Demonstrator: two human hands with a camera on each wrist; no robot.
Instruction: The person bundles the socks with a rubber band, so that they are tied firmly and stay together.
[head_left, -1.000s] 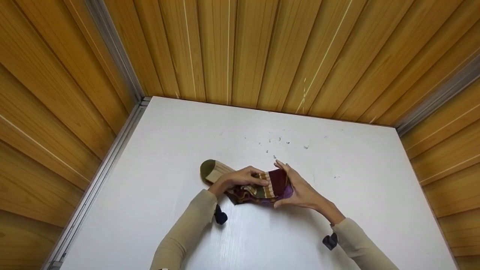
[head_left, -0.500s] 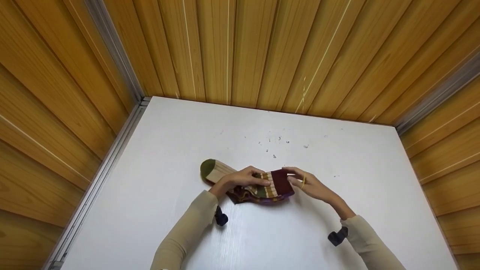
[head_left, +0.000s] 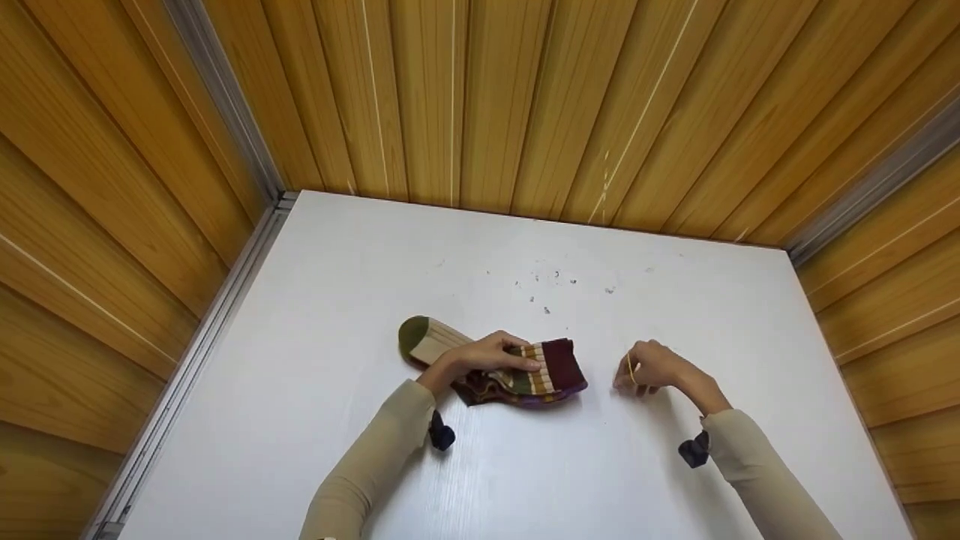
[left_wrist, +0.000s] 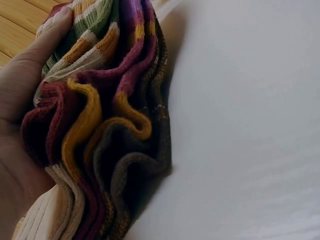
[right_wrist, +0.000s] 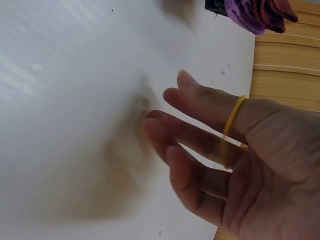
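A stack of striped socks, gathered into folds, lies across the middle of the table with maroon cuffs towards the right. A beige sock foot with a green toe sticks out at the left. My left hand grips the stack, thumb on top of the stripes; its other fingers are mostly hidden. In the left wrist view the folded layers show several colours. My right hand is off to the right, apart from the socks, fingers loosely bent. A yellow rubber band loops around its thumb and at least one finger.
The white table has small dark marks beyond the socks. Wood-patterned walls enclose its back and sides, with a metal rail along the left edge. A small dark camera is worn on the right wrist.
My right hand has left the sock cuffs and moved right, with the yellow band around its fingers. My left hand stays on the socks, which lie nearly as before.
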